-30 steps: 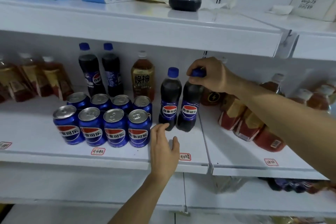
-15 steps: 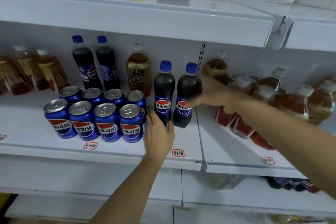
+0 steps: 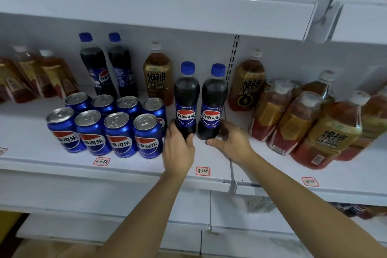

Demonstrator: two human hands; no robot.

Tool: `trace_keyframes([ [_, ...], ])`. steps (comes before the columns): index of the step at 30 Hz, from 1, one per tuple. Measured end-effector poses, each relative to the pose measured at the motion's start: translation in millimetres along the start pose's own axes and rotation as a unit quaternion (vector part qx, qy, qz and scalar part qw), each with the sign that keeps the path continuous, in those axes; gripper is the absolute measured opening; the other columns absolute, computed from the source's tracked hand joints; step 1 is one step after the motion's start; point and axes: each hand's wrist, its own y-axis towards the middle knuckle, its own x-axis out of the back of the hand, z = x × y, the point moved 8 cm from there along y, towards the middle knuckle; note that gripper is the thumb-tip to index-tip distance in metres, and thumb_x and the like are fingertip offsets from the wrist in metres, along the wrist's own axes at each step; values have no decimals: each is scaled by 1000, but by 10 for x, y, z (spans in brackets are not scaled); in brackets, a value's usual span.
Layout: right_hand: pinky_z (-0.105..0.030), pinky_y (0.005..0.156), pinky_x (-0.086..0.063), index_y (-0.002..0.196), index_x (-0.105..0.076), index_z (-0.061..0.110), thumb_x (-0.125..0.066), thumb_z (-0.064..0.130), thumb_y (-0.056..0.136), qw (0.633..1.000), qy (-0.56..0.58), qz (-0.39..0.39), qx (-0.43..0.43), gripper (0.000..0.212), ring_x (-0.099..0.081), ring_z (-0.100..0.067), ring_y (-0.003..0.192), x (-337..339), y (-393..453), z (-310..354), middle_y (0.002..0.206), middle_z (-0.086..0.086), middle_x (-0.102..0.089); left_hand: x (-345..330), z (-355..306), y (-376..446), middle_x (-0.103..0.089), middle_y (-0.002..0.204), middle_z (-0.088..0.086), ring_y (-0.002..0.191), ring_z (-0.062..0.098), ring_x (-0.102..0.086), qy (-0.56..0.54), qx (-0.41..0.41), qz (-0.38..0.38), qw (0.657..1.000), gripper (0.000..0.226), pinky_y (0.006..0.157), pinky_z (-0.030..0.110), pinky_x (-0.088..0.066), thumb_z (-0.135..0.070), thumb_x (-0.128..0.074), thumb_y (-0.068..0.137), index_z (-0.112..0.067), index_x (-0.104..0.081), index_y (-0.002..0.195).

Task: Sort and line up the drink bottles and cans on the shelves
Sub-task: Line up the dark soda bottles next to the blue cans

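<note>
Both hands work low on the middle shelf (image 3: 209, 153). Left hand (image 3: 178, 148): grip curled round the base of the left cola bottle (image 3: 186, 100), thumb on one side, fingers wrapped behind. Right hand (image 3: 230, 142): grip cupped round the base of the right cola bottle (image 3: 213, 102), thumb lying forward along the shelf. Both bottles stand upright, just beside each other, directly above the grips.

Risks, judged from this layout:
- Holds are at the bases only; the tall bodies and blue caps are free. A quick slide could tip either bottle backward or against its neighbour.
- Just left of the left grip stands the block of blue cans (image 3: 146, 132), the nearest can almost touching the knuckles. A push leftward likely knocks that row out of line.
- Just right of the right grip lean the amber tea bottles (image 3: 270, 111), already tilted. A nudge there could send them sliding.
- Behind the grips, the gold energy-drink bottle (image 3: 158, 73) stands near; pushing the colas back may hit it.
</note>
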Motion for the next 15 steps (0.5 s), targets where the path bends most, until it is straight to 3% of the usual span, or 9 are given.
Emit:
trace_keyframes([
  [8, -26, 68, -46, 122, -66, 20, -92, 38, 71, 1000, -11, -10, 26, 59, -60, -11, 80, -25, 19, 3, 97, 4, -71, 23, -17, -11, -62, 135, 5, 117, 27, -66, -1, 3, -4, 1000, 64, 96, 49, -57, -24, -76, 90, -18, -41, 145],
  [15, -31, 72, -52, 127, -66, 21, -91, 42, 71, 1000, -9, -12, 26, 66, -61, -13, 82, -35, 21, 1, 101, 1, -72, 11, -20, -2, -62, 138, 3, 120, 26, -65, 9, -2, 8, 1000, 66, 98, 49, -57, -25, -73, 92, -20, -38, 149],
])
